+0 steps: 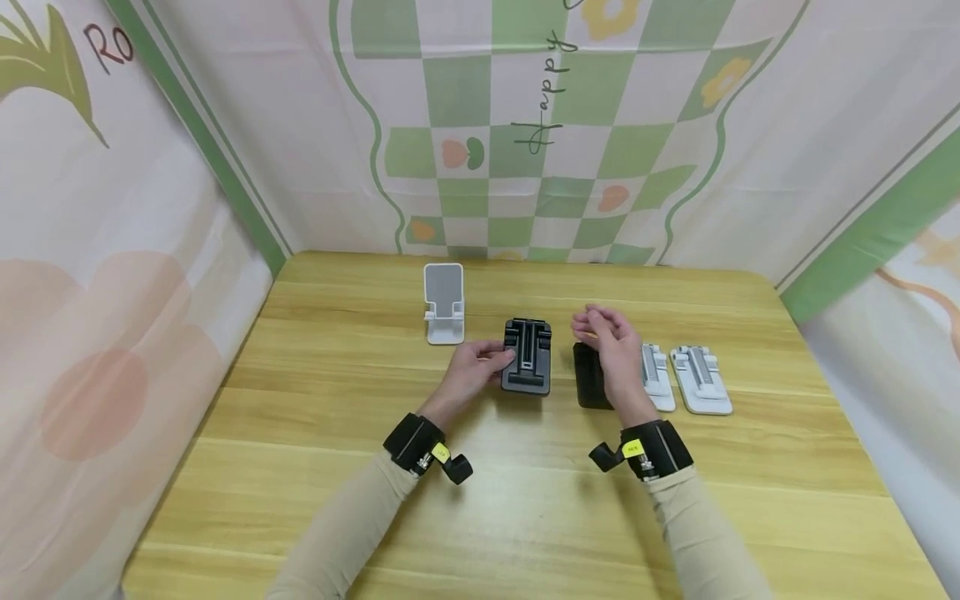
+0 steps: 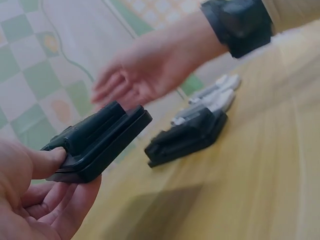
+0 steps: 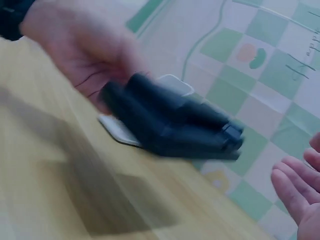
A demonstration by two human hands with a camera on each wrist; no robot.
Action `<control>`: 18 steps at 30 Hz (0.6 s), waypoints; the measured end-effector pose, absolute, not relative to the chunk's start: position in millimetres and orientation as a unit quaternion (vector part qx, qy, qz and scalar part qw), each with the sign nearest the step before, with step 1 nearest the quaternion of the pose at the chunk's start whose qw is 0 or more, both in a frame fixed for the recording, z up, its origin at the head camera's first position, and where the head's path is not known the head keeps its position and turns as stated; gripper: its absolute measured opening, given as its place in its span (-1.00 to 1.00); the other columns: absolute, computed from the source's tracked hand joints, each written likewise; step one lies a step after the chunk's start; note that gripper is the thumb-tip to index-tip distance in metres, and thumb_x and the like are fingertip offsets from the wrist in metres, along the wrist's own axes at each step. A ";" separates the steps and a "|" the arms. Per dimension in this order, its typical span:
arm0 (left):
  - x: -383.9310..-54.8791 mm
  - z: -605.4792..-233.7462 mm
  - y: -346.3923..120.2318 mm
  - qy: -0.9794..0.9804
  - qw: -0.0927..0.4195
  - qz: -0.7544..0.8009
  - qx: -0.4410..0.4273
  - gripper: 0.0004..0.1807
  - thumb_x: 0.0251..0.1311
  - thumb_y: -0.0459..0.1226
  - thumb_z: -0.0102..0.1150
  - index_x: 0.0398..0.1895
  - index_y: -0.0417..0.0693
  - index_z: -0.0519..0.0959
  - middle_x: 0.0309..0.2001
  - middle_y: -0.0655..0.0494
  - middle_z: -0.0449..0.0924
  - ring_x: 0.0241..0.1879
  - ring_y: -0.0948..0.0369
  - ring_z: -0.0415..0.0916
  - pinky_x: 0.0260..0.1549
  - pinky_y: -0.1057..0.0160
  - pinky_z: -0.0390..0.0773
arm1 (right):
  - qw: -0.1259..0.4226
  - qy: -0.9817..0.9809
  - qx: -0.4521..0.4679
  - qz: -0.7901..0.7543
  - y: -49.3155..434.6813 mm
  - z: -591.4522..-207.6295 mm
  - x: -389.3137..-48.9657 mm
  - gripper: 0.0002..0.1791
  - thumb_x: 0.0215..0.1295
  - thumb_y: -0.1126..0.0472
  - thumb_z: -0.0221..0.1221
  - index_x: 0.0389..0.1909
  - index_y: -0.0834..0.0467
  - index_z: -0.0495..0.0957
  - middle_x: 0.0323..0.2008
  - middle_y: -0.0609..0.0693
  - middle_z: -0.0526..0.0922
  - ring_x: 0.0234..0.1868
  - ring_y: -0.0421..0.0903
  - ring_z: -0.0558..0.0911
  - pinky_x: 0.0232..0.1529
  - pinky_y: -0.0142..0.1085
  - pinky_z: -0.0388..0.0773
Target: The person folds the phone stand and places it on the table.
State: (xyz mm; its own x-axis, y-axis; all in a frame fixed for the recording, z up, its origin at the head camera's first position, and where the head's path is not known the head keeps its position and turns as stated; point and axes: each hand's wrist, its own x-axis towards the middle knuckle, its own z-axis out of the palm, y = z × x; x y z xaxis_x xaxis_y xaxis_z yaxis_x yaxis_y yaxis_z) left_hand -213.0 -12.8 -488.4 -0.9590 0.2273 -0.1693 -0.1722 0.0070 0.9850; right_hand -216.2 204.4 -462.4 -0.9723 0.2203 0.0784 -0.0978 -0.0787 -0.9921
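My left hand (image 1: 471, 372) pinches a folded black phone stand (image 1: 527, 367) at its left edge, thumb on top and fingers beneath. In the left wrist view this black phone stand (image 2: 105, 140) is held tilted above the table. My right hand (image 1: 618, 360) hovers over a second black phone stand (image 1: 589, 382), partly covering it in the head view. Its fingers are loosely extended, and the left wrist view shows the right hand (image 2: 150, 70) apart from both black stands. The right wrist view is blurred around the held stand (image 3: 170, 125).
An unfolded white phone stand (image 1: 445, 292) with a grey pad stands at the back, left of centre. Two folded white phone stands (image 1: 658, 385) lie on the right of the wooden table (image 1: 525, 500). A patterned curtain (image 1: 517, 108) hangs behind the table's back edge.
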 end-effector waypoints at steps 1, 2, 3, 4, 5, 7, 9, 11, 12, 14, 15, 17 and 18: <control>-213.9 -490.4 -9.8 0.699 0.143 0.700 0.018 -0.57 0.17 -0.29 0.20 0.05 -0.39 0.50 -0.17 -0.21 0.59 -0.36 0.21 0.58 -0.34 0.31 0.64 | 0.121 -0.666 -0.045 0.734 207.8 -461.4 -216.8 -0.62 0.34 0.08 0.08 0.03 0.26 0.46 -0.12 0.17 0.64 -0.12 -0.01 0.62 -0.07 -0.30 0.58; -215.0 -492.3 -7.0 0.703 0.143 0.696 0.016 -0.57 0.17 -0.28 0.21 0.05 -0.39 0.51 -0.17 -0.20 0.60 -0.36 0.21 0.58 -0.36 0.31 0.64 | 0.131 -0.663 -0.043 0.736 210.7 -460.3 -217.4 -0.61 0.33 0.10 0.09 0.04 0.28 0.45 -0.11 0.19 0.63 -0.10 0.00 0.61 -0.06 -0.29 0.57; -215.9 -493.5 -4.3 0.710 0.143 0.690 0.013 -0.57 0.17 -0.27 0.21 0.05 -0.38 0.51 -0.17 -0.19 0.60 -0.37 0.22 0.58 -0.37 0.32 0.64 | 0.139 -0.661 -0.042 0.736 213.2 -459.4 -217.9 -0.61 0.32 0.11 0.10 0.04 0.30 0.45 -0.09 0.20 0.62 -0.09 0.00 0.60 -0.05 -0.30 0.57; -216.8 -495.0 -2.5 0.718 0.141 0.682 0.010 -0.57 0.16 -0.26 0.22 0.04 -0.37 0.52 -0.18 -0.18 0.60 -0.37 0.22 0.58 -0.38 0.32 0.64 | 0.144 -0.661 -0.040 0.736 214.6 -458.8 -218.3 -0.59 0.32 0.12 0.10 0.06 0.33 0.44 -0.08 0.21 0.61 -0.08 0.00 0.60 -0.03 -0.29 0.56; -217.8 -496.6 -0.7 0.727 0.138 0.673 0.006 -0.57 0.16 -0.25 0.22 0.04 -0.35 0.52 -0.19 -0.15 0.61 -0.38 0.23 0.57 -0.40 0.33 0.64 | 0.148 -0.661 -0.037 0.735 215.6 -458.4 -218.6 -0.57 0.32 0.13 0.10 0.07 0.36 0.42 -0.07 0.22 0.60 -0.07 0.00 0.60 -0.02 -0.28 0.56; -219.3 -497.9 2.3 0.746 0.131 0.653 0.001 -0.56 0.15 -0.22 0.23 0.03 -0.33 0.54 -0.21 -0.12 0.62 -0.41 0.23 0.57 -0.43 0.34 0.63 | 0.150 -0.661 -0.034 0.734 217.5 -457.6 -218.7 -0.53 0.32 0.13 0.10 0.10 0.39 0.39 -0.07 0.20 0.59 -0.06 0.01 0.59 0.01 -0.27 0.54; -221.3 -499.1 5.8 0.763 0.123 0.635 0.001 -0.57 0.15 -0.20 0.24 0.02 -0.31 0.55 -0.24 -0.10 0.63 -0.42 0.23 0.57 -0.46 0.35 0.63 | 0.152 -0.663 -0.033 0.732 219.5 -457.5 -218.0 -0.52 0.33 0.12 0.09 0.12 0.39 0.38 -0.06 0.19 0.58 -0.05 0.01 0.58 0.01 -0.27 0.54; -222.7 -500.2 9.1 0.774 0.118 0.622 0.001 -0.58 0.14 -0.20 0.24 0.00 -0.29 0.57 -0.26 -0.08 0.65 -0.44 0.24 0.58 -0.49 0.35 0.62 | 0.152 -0.661 -0.032 0.734 221.4 -457.7 -216.3 -0.55 0.33 0.12 0.08 0.11 0.35 0.39 -0.07 0.15 0.59 -0.04 0.04 0.56 0.01 -0.27 0.54; -223.3 -501.1 10.7 0.778 0.116 0.617 0.002 -0.59 0.14 -0.20 0.24 -0.01 -0.29 0.58 -0.27 -0.08 0.66 -0.45 0.24 0.58 -0.50 0.35 0.62 | 0.153 -0.659 -0.031 0.736 222.3 -458.2 -215.7 -0.57 0.34 0.13 0.08 0.10 0.32 0.41 -0.08 0.13 0.59 -0.04 0.06 0.56 -0.01 -0.28 0.54; -225.0 -503.5 14.4 0.789 0.114 0.603 0.004 -0.61 0.14 -0.19 0.24 -0.04 -0.29 0.59 -0.27 -0.07 0.67 -0.47 0.25 0.58 -0.52 0.36 0.61 | 0.155 -0.657 -0.030 0.737 223.8 -459.6 -214.3 -0.62 0.34 0.14 0.08 0.08 0.27 0.43 -0.10 0.12 0.60 -0.05 0.05 0.56 -0.04 -0.31 0.55; -225.6 -504.6 16.2 0.795 0.114 0.596 0.004 -0.61 0.14 -0.19 0.24 -0.05 -0.30 0.59 -0.27 -0.08 0.67 -0.48 0.25 0.58 -0.52 0.37 0.61 | 0.155 -0.655 -0.029 0.739 224.3 -460.1 -213.6 -0.62 0.35 0.15 0.07 0.08 0.29 0.43 -0.10 0.14 0.59 -0.05 0.07 0.55 -0.05 -0.32 0.56; -226.8 -507.5 19.4 0.807 0.110 0.580 0.007 -0.61 0.15 -0.18 0.24 -0.07 -0.30 0.60 -0.27 -0.08 0.68 -0.50 0.26 0.57 -0.54 0.38 0.60 | 0.157 -0.651 -0.026 0.742 224.6 -461.4 -212.3 -0.63 0.36 0.18 0.06 0.08 0.32 0.42 -0.11 0.16 0.59 -0.07 0.07 0.56 -0.08 -0.35 0.57; -227.0 -508.6 20.9 0.812 0.109 0.573 0.009 -0.61 0.15 -0.18 0.24 -0.07 -0.31 0.60 -0.27 -0.08 0.68 -0.51 0.26 0.57 -0.55 0.38 0.59 | 0.159 -0.650 -0.026 0.743 224.2 -462.1 -211.5 -0.63 0.36 0.19 0.06 0.08 0.33 0.42 -0.12 0.17 0.59 -0.09 0.06 0.56 -0.09 -0.35 0.57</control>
